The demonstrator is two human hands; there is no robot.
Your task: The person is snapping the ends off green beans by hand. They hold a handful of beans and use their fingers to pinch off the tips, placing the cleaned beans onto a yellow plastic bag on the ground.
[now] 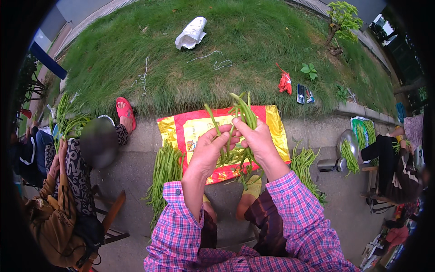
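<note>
My left hand [213,147] is closed with fingertips pinched on a green bean [211,118] whose end sticks up past the fingers. Close beside it, my right hand [258,138] grips a bunch of green beans [245,110], with their tops pointing away from me and some ends hanging below. Both hands are over a red and gold plastic sheet [277,131] spread on the paving. Bean pieces [231,158] lie on the sheet, partly hidden by my hands. A heap of long green beans [166,170] rests left of the sheet, and another heap [305,167] lies to its right.
On the left sits a person holding beans [68,122], with a red slipper [126,113] nearby. Another person works at right by a metal bowl [346,140] and a metal cup [331,165]. Grass ahead holds a white sack [191,33], a red bag [285,83] and a phone [301,94].
</note>
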